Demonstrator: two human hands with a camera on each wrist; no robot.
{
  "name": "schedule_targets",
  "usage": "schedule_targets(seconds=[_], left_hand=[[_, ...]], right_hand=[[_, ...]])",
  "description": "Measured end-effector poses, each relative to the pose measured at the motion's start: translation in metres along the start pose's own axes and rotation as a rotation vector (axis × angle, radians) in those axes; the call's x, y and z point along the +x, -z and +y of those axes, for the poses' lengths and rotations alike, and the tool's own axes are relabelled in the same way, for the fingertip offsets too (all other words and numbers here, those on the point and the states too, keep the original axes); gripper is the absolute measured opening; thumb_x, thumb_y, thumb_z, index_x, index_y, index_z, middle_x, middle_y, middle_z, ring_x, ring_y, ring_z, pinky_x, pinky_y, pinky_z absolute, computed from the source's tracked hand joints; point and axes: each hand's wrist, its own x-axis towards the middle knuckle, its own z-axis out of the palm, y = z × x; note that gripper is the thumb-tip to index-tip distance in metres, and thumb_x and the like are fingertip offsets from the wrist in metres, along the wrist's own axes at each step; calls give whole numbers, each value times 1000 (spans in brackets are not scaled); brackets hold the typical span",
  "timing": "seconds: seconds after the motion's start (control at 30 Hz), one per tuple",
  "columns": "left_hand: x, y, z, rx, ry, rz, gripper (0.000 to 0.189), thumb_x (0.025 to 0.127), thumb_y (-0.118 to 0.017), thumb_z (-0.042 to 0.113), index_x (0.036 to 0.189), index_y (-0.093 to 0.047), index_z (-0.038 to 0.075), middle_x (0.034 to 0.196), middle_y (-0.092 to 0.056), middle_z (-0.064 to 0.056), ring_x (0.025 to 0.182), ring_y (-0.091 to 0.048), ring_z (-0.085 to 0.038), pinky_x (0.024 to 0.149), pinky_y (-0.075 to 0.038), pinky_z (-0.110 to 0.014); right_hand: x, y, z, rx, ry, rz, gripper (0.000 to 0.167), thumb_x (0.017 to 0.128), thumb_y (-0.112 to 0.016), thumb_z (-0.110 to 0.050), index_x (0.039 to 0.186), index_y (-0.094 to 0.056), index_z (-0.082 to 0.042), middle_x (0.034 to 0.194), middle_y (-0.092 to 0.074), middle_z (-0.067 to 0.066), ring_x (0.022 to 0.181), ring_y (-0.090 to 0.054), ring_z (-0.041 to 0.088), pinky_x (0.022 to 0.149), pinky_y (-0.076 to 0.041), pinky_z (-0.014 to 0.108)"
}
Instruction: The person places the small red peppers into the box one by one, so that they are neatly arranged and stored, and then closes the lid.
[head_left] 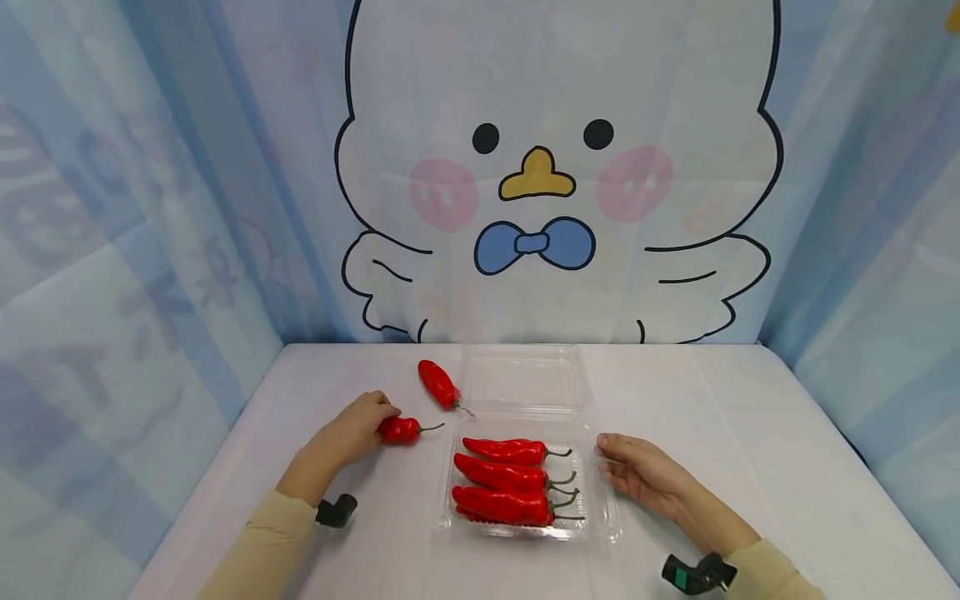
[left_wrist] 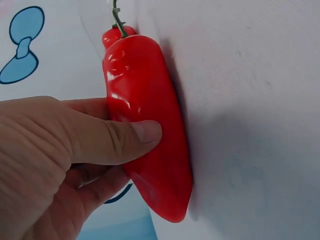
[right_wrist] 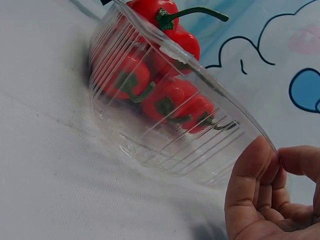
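Note:
My left hand pinches a red chili pepper left of the clear plastic box. In the left wrist view the thumb lies across the pepper, whose green stem points away from the hand. Another red pepper lies behind it on the table, near the box's open lid. My right hand holds the right rim of the plastic box between thumb and fingers, as the right wrist view shows at the rim. Inside the box several red peppers lie side by side, stems to the right.
The transparent lid is folded back flat behind the box. A white cloth covers the table. Behind it hangs a curtain with a cartoon bird, and more curtains close off both sides.

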Motion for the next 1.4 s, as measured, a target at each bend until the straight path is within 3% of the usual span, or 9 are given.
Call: schedule_targets(seconds=[0.27,0.67,1.4], left_hand=[[-2,1,-2,36,21,11,32,82,-80,-6,110,-71,7,101,-66,-7,93,-60,-22,92,-59,-41],[-2,3,9,-2,45,30,32,80,-87,4,108,-71,8,98,-66,-3,88,-59,-18,89,-59,-38],[-9,14,25,8,-26,133,22,86,-83,5,103,-72,11,96,-66,-2,85,-60,-16,88,-60,-36]], right_hand=[[0,-1,-1,-10,-3,12,18,110,-48,-15,106,-65,-12,96,-67,-4,83,-65,4,76,-58,17],[1,-2,-3,-8,-6,20,18,110,-49,-15,107,-66,-11,98,-67,-3,83,-65,4,76,-58,17],[0,-3,-2,-12,-4,26,17,110,-49,-16,105,-64,-12,98,-67,-3,83,-66,4,76,-58,17]])
